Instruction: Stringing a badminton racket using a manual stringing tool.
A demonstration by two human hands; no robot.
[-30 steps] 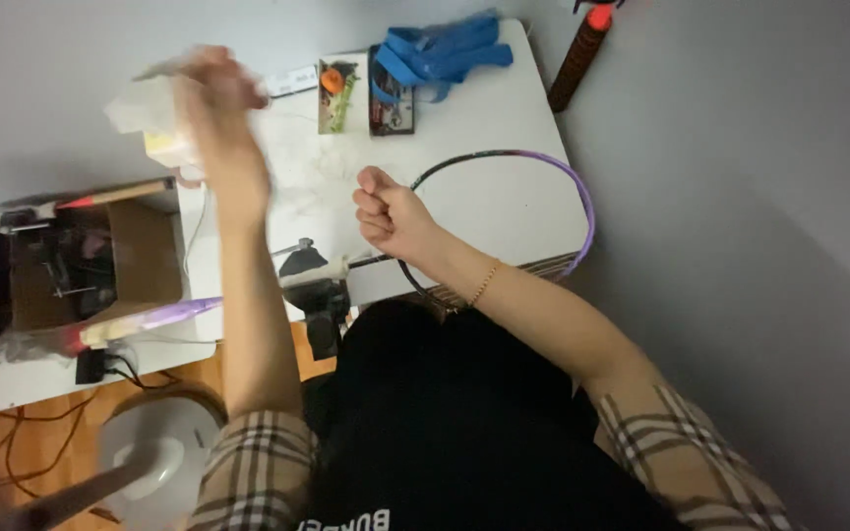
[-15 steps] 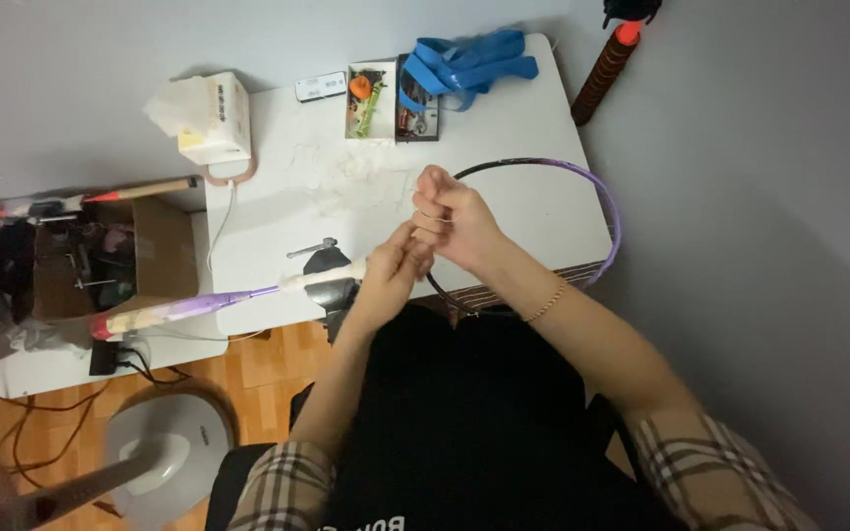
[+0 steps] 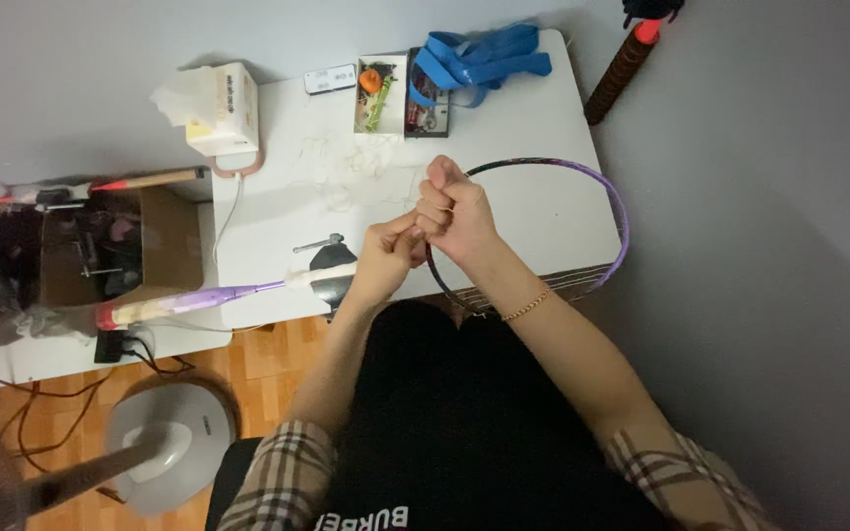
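A badminton racket lies on the white table [image 3: 543, 128]. Its purple and black hoop [image 3: 614, 211] is at the right, and its shaft runs left to a pale purple handle [image 3: 174, 304] past the table's edge. My right hand [image 3: 456, 214] is a closed fist on the hoop's left rim. My left hand [image 3: 384, 258] is pinched shut just beside it, touching it, on a thin string that is barely visible. A loose tangle of white string [image 3: 351, 177] lies on the table behind the hands.
At the back of the table are a tissue box [image 3: 223, 106], a small white remote [image 3: 332, 79], a tray of small items [image 3: 378, 93] and blue straps [image 3: 479, 57]. A cardboard box [image 3: 164, 246] stands at left, a fan base [image 3: 171, 442] on the floor, and a red-tipped roll [image 3: 625, 61] at far right.
My left hand came down from high above the tissue box to meet my right hand at the racket's rim. The view has shifted a little.
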